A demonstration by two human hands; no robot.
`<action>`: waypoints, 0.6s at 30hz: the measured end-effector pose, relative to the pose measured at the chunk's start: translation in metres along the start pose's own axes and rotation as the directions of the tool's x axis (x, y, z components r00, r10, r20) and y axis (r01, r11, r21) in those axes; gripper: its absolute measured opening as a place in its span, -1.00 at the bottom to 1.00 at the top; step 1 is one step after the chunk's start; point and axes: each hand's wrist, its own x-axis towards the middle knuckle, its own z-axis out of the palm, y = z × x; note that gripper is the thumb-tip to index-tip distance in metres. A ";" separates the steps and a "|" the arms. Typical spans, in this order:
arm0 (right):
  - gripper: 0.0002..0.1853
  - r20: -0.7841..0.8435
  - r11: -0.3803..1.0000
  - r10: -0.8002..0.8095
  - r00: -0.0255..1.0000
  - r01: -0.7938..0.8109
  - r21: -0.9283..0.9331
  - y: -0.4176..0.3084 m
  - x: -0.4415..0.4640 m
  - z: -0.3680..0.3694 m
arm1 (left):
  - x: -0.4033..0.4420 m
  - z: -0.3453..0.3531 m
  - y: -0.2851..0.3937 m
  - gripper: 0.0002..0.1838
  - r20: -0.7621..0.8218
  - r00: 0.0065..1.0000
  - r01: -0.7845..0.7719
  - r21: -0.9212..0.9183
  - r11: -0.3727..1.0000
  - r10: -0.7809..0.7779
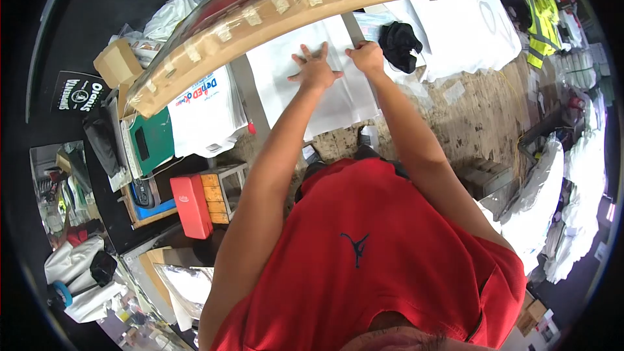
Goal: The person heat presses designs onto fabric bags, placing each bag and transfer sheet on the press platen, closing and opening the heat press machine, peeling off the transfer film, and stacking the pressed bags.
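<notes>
A white sheet [279, 88] lies below the long taped brown edge, its lower end hanging toward my body. My left hand [315, 68] lies on it with the fingers spread wide. To the right, my right hand [366, 57] is closed at the sheet's right side, near a grey strip; what its fingers hold, if anything, is too small to make out. Just beyond my right hand is a crumpled black cloth [399, 47].
The curved brown edge [286, 8] with tape pieces arches over the work surface. Printed white bags [208, 114] and a green case [151, 142] are on the left. A red box [191, 206] stands lower left. White sheets [468, 26] lie at the right.
</notes>
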 end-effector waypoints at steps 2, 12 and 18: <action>-0.64 0.012 1.000 -0.028 1.000 0.028 0.004 0.002 0.002 0.005 | 0.005 -0.005 0.002 0.17 0.035 0.999 0.030 0.002 1.000 -0.030; -0.50 0.200 0.824 -0.555 0.807 0.566 0.002 -0.002 -0.060 -0.008 | 0.019 -0.026 0.009 0.33 0.108 0.987 0.106 0.110 0.988 -0.118; 0.31 0.510 0.709 -0.337 0.791 0.570 -0.415 -0.026 -0.091 0.001 | 0.028 -0.016 -0.015 0.28 0.013 0.997 0.079 0.077 0.994 -0.080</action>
